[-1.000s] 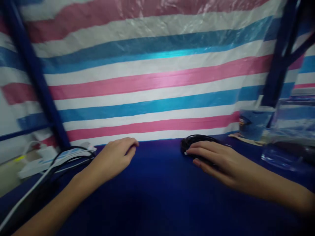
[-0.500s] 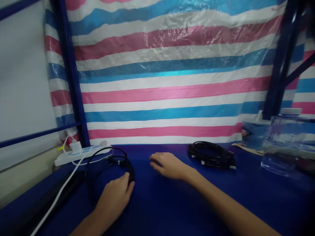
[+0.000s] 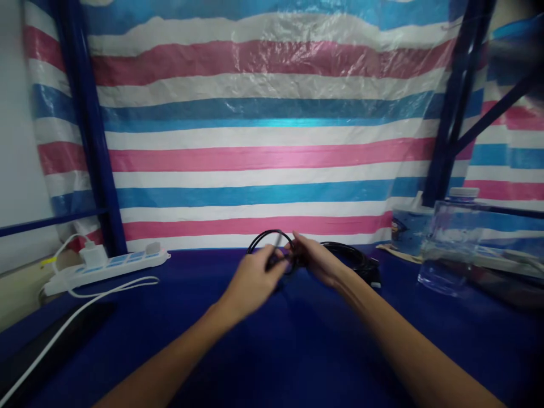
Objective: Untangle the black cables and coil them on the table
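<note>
A coiled black cable [image 3: 264, 234] is held up between my two hands over the blue table. My left hand [image 3: 258, 273] is closed around the left side of the coil. On the coil's right side, the fingers of my right hand [image 3: 315, 258] are bent around the cable, though they partly hide what they grip. A second bundle of black cable [image 3: 356, 258] lies on the table just behind and right of my right hand, with light connector ends showing at its right edge.
At the left stands a white power strip [image 3: 114, 266] with a plugged-in charger [image 3: 94, 255] and a white cord [image 3: 51, 343]. To the right are a clear bottle [image 3: 450, 249], a blue cup [image 3: 410, 229] and a dark flat object [image 3: 501, 286]. A striped sheet [image 3: 263, 158] hangs behind.
My left hand has lifted the loose black cable from the left and carried it rightward to the middle. My right hand has joined it on the coil. The view has shifted slightly right.
</note>
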### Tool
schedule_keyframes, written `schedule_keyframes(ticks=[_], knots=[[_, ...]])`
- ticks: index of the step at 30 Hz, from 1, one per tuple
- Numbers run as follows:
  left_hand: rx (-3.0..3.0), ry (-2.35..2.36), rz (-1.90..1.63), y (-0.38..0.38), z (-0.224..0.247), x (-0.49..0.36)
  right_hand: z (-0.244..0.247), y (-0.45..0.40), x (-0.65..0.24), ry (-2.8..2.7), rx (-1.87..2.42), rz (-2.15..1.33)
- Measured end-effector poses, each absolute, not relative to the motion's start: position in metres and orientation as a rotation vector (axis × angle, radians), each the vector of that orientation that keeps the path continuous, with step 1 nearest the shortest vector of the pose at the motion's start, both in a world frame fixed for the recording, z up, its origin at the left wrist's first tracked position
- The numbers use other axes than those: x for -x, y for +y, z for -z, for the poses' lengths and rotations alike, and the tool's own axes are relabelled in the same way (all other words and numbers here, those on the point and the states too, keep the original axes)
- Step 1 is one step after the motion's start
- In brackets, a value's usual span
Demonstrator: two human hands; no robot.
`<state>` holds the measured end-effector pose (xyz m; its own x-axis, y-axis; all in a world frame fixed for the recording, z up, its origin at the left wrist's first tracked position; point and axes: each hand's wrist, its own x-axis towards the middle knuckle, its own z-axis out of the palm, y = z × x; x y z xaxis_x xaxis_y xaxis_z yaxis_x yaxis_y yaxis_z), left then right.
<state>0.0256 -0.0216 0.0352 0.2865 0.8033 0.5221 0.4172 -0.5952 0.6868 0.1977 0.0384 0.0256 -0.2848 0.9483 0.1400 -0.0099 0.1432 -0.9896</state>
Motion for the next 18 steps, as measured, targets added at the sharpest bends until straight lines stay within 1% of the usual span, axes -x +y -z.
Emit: schedule_keyframes(ticks=[2, 4, 8, 10, 13, 16, 18], knots=[[-1.791, 1.013, -1.416, -0.008, -0.042, -0.005, -0.033, 0.035, -0.198, -1.484, 0.856, -1.219], [-1.548, 0.901, -1.481, 0.003, -0.048, 0.015, -0.038, 0.03, -0.194, -1.576, 0.85, -1.091], [-1.365, 0.789, -1.538, 0.018, -0.055, 0.046, -0.042, 0.024, -0.19, -1.9, 0.978, -0.803], [-1.293, 0.79, -1.608, 0.023, -0.056, 0.057, -0.041, 0.024, -0.191, -1.957, 0.984, -0.757], [-1.238, 0.814, -1.687, 0.028, -0.056, 0.063, -0.038, 0.026, -0.193, -1.966, 1.013, -0.8], [-1.279, 0.803, -1.562, 0.024, -0.052, 0.057, -0.033, 0.028, -0.191, -2.032, 1.157, -0.82], [-1.411, 0.801, -1.369, 0.018, -0.048, 0.046, -0.03, 0.028, -0.189, -2.052, 1.21, -0.608]])
